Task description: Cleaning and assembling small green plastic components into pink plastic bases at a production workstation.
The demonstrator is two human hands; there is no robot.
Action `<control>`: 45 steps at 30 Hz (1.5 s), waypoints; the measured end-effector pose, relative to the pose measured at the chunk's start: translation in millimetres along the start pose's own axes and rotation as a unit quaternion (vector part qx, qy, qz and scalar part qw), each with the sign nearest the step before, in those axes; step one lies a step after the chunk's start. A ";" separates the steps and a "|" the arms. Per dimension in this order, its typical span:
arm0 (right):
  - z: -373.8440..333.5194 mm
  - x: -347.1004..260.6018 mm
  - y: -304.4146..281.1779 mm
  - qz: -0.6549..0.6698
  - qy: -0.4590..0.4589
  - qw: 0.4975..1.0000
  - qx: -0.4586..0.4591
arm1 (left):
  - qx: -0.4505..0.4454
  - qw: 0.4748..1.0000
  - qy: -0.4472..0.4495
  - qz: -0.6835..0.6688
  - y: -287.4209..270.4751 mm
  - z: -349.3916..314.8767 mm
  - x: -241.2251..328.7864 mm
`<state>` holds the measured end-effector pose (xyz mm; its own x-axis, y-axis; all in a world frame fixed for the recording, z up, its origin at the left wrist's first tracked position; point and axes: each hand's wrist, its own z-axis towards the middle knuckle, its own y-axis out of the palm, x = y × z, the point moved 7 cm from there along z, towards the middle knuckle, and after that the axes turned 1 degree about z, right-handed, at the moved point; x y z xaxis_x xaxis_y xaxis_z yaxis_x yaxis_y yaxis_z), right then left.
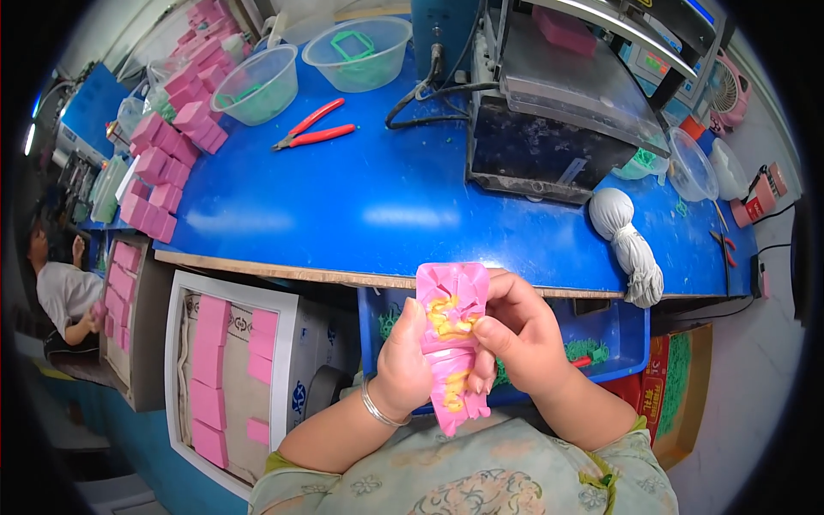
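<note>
A bright pink, soft-looking mould (439, 345) with two hollowed halves is held up in front of me, just off the table's near edge. Yellow pieces (445, 319) lie in its upper half and more yellow shows in the lower half. My left hand (402, 365) grips the mould along its left side, thumb pointing up. From the right, my right hand (525, 343) has its thumb and bent fingers closed at the mould's right edge, by the upper yellow piece. Whether those fingers also pinch the yellow piece is unclear.
Red-handled pliers (314, 126) lie on the blue table (326, 184), near clear bowls (359, 56). Pink blocks (163, 172) line the left. A black machine (549, 142) and grey-white cloth bundle (625, 245) stand right. Below are a blue tray (633, 343) and a box (287, 348); another person (64, 292) sits left.
</note>
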<state>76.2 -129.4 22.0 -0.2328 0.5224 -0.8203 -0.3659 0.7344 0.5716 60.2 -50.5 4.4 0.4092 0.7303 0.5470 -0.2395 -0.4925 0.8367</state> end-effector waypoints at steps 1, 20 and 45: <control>-1.0 -1.1 0.9 -0.010 -0.006 1.000 -0.001 | 0.005 1.000 -0.002 0.028 -1.3 -1.2 -1.2; -24.8 -19.4 19.9 -0.498 -0.131 0.857 0.005 | 0.077 0.906 0.159 0.385 6.4 -27.7 40.9; -23.6 -21.5 -13.8 -0.274 -0.091 0.954 0.079 | 0.077 0.891 0.119 0.430 12.2 3.1 13.7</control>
<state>65.1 -161.0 31.3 0.1196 0.0976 -0.9880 -0.2445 0.9674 0.0660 65.6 -48.0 22.0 -0.0713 0.1211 0.9901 -0.2430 -0.9648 0.1005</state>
